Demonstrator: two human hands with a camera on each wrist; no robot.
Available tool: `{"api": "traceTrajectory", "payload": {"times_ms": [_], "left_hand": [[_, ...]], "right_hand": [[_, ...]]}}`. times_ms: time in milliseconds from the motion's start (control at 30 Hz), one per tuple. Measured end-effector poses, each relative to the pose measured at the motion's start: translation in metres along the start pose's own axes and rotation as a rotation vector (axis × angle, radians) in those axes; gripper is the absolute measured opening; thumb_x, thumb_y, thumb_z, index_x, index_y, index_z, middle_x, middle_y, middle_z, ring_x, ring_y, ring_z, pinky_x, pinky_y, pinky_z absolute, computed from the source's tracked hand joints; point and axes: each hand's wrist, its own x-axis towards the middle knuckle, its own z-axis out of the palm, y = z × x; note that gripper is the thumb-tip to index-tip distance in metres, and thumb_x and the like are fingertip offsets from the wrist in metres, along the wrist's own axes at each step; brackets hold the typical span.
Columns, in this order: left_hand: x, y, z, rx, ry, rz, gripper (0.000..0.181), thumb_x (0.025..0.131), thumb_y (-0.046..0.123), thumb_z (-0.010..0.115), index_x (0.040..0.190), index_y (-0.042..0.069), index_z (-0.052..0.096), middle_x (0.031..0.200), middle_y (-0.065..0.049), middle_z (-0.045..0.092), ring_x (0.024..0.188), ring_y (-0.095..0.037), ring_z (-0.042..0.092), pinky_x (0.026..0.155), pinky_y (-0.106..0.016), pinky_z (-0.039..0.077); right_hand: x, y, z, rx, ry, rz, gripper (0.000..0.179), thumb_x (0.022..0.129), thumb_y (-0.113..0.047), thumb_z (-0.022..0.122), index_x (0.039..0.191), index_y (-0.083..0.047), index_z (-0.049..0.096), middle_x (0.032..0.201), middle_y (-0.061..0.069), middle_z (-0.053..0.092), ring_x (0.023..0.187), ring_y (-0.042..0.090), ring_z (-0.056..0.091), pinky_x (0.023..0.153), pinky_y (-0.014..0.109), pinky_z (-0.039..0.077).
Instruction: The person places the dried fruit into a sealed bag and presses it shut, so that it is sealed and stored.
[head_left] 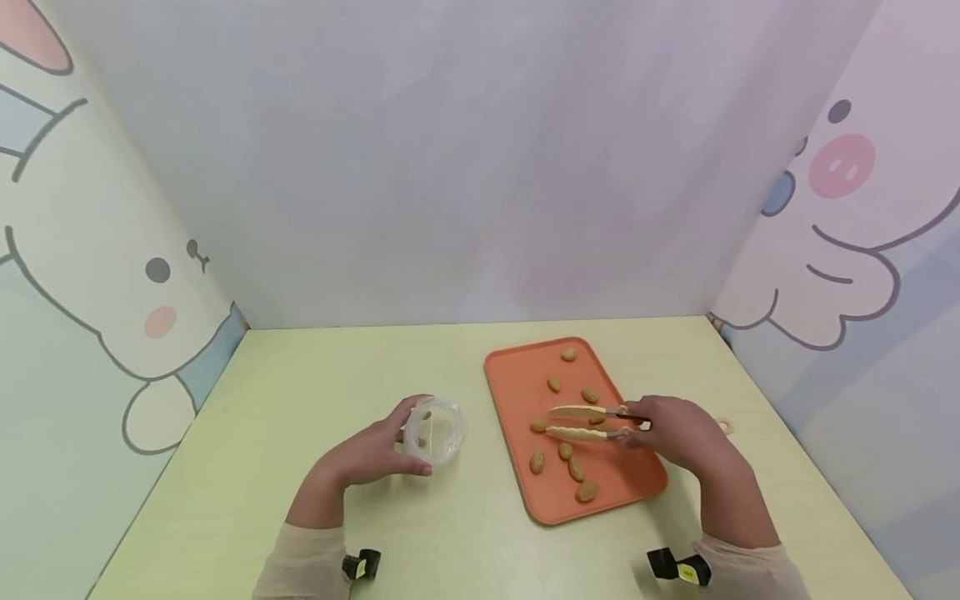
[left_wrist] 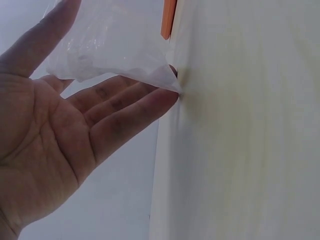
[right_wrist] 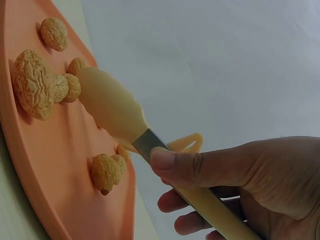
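My left hand (head_left: 375,454) holds a clear plastic bag (left_wrist: 115,45) by its sides, thumb on one side and fingers on the other. In the head view the bag's round mouth faces up, left of the orange tray (head_left: 517,450). With my right hand (head_left: 678,429) I grip a pair of tongs (right_wrist: 110,102) that have cream-coloured heads and metal arms. The tongs' two heads are spread apart over the middle of the tray, close to some of the wrinkled tan pieces (right_wrist: 35,85). Several such pieces lie scattered across the tray.
The pale yellow table (head_left: 337,367) meets a plain grey-white back wall (head_left: 450,167). Side walls with cartoon animals (head_left: 157,275) stand left and right. A small cream loop (head_left: 724,425) shows just beyond my right hand.
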Motion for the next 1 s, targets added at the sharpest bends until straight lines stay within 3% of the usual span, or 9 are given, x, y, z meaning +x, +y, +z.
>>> {"api": "traceTrajectory", "payload": {"times_ms": [300,533,833,1000], "left_hand": [[-0.0007,-0.0011,0.0006,0.008,0.005,-0.011,0.094,0.076,0.034,0.085,0.148,0.038,0.025,0.130,-0.010,0.054,0.119,-0.027,0.055,0.089,-0.045,0.044],[-0.0001,-0.0004,0.0016,0.012,0.004,-0.007,0.095,0.075,0.035,0.085,0.148,0.038,0.025,0.131,-0.009,0.052,0.117,-0.027,0.055,0.089,-0.046,0.044],[0.0006,0.0002,0.0012,0.014,0.006,0.000,0.095,0.075,0.036,0.085,0.148,0.038,0.025,0.131,-0.009,0.052,0.118,-0.026,0.055,0.090,-0.047,0.044],[0.0009,0.0022,0.0023,0.008,0.001,-0.001,0.094,0.076,0.035,0.085,0.148,0.038,0.025,0.131,-0.009,0.052,0.117,-0.026,0.055,0.088,-0.045,0.044]], "right_hand": [[0.0049,0.0011,0.0079,-0.040,-0.009,0.014,0.051,0.080,-0.040,0.079,0.119,-0.009,0.071,0.098,0.000,0.069,0.079,0.015,0.056,0.070,0.040,0.046],[0.0029,0.0008,0.0065,-0.025,-0.002,0.013,0.049,0.080,-0.040,0.079,0.118,-0.011,0.072,0.090,-0.005,0.066,0.073,0.013,0.050,0.065,0.036,0.043],[0.0008,0.0027,0.0019,0.013,0.057,-0.046,0.024,0.084,-0.040,0.075,0.097,-0.021,0.070,0.074,-0.008,0.053,0.065,0.011,0.044,0.059,0.032,0.035],[-0.0002,0.0007,-0.0014,0.021,0.081,-0.069,0.020,0.085,-0.039,0.074,0.089,-0.022,0.064,0.072,-0.006,0.049,0.064,0.011,0.043,0.059,0.032,0.033]]}}
